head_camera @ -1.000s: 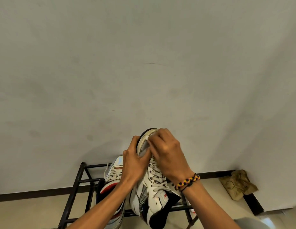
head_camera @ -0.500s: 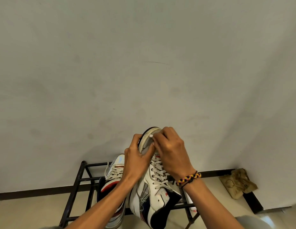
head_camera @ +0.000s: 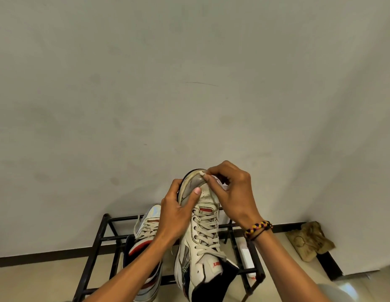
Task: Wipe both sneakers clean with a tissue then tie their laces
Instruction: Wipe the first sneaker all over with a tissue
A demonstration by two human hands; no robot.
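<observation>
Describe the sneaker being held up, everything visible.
The held sneaker is white, leather-like, with a red tab under the toe box, a red logo on the tongue, dark lining and a dark sole edge. Its cream laces hang untied. It points toe-up above the black rack. The left hand grips its side; the right hand presses a tissue on the toe.

The left hand (head_camera: pixel 175 211) grips a white sneaker (head_camera: pixel 202 232) by its toe end, thumb laid across the upper — the toe points up toward a pale wall (head_camera: pixel 189 83). The right hand (head_camera: pixel 231 192) pinches a white tissue (head_camera: pixel 218 182) against the toe tip. A second sneaker (head_camera: pixel 146 232) rests on a black metal rack (head_camera: pixel 96 243) below, just beside the first.
</observation>
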